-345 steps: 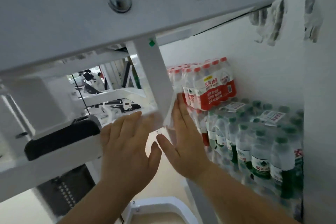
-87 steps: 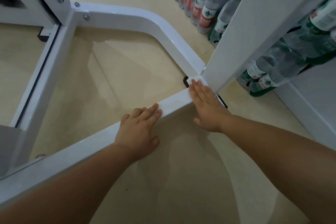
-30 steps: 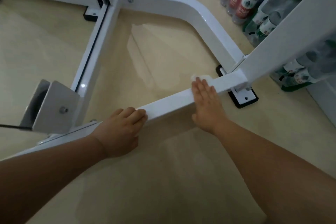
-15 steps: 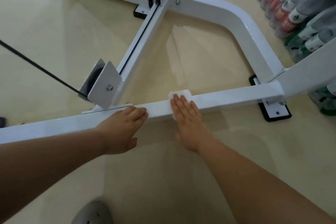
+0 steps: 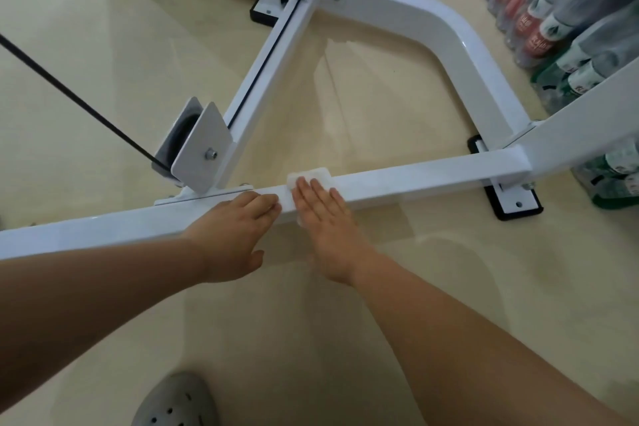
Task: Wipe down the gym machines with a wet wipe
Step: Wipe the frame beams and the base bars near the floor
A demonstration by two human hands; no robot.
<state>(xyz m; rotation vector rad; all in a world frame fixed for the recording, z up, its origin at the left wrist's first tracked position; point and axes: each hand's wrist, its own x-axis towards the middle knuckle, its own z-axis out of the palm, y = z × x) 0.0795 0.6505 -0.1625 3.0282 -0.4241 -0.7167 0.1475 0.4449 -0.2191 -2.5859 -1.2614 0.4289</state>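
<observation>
- The white front bar (image 5: 415,180) of the gym machine's base lies low on a glossy beige floor (image 5: 103,45), which shows pale reflections beyond the bar.
- The wet wipe (image 5: 311,176) is draped over the top of the front bar near its middle. Its far edge pokes out past the fingertips.
- The right hand (image 5: 323,214) lies flat on the wipe with fingers straight and close together, pressing it onto the bar and gripping nothing.
- The left hand (image 5: 235,235) rests on the bar just beside the right one. Its fingers are laid over the top face and the thumb is on the near side, with nothing held.
- Just beyond the bar, a pulley (image 5: 176,135) sits in a white bracket plate (image 5: 200,149), and a black cable (image 5: 69,93) runs up and away from it.
- A centre rail (image 5: 269,73) and a curved white tube (image 5: 432,28) join the bar from the far side.
- At the bar's right end are a black foot pad (image 5: 511,204) and a slanted white upright (image 5: 587,121).
- Shrink-wrapped water bottles (image 5: 553,10) stand on the floor beyond that end.
- On the near side of the bar, a grey perforated clog (image 5: 176,401) is on the floor.
</observation>
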